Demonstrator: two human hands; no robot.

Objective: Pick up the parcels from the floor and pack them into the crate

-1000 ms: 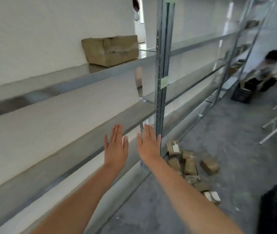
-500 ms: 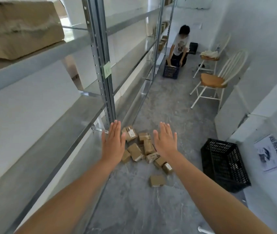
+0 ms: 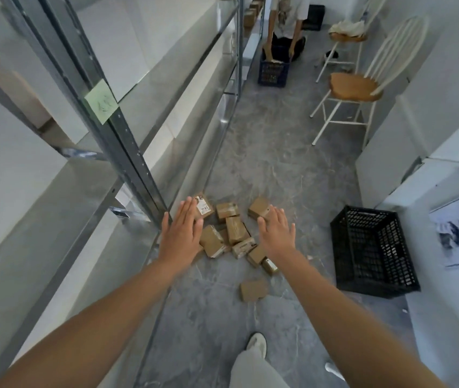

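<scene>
Along the left side, shelving (image 3: 122, 141): a metal rack with grey shelves runs the length of the aisle. A pale green note (image 3: 101, 101) is stuck on the near upright.
Floor (image 3: 264, 163): grey, marbled, and narrow between the rack and the white wall.
Arms: both are bare and stretched forward and down from the bottom corners of the view, roughly parallel.
Crate (image 3: 364, 212): black lattice plastic. It stands on the floor by the right wall, to the right of the right hand and apart from the parcels. No parcel is visible inside.
Chairs: a white spindle-back chair (image 3: 354, 88) with a wooden seat stands by the right wall, and a second one (image 3: 348, 35) stands behind it.
Other person (image 3: 287, 21): kneeling at the far end with both hands in a blue crate (image 3: 273, 72).
Parcels (image 3: 235, 229): small brown boxes in a loose heap on the floor at the foot of the rack. They show between the two hands in the view.
Left hand (image 3: 180, 236): palm down, fingers straight and together, holding nothing. Its fingertips overlap a white-labelled parcel (image 3: 203, 208) in the view; contact cannot be confirmed.
Right hand (image 3: 277, 236): palm down, fingers straight and slightly spread, holding nothing. Its fingertips lie against the view of a brown parcel (image 3: 259, 208) at the heap's far right.
Stray parcel (image 3: 253, 289): it lies alone, nearer the camera than the heap.
Shoe (image 3: 257, 340): white, below a pale trouser leg.
</scene>
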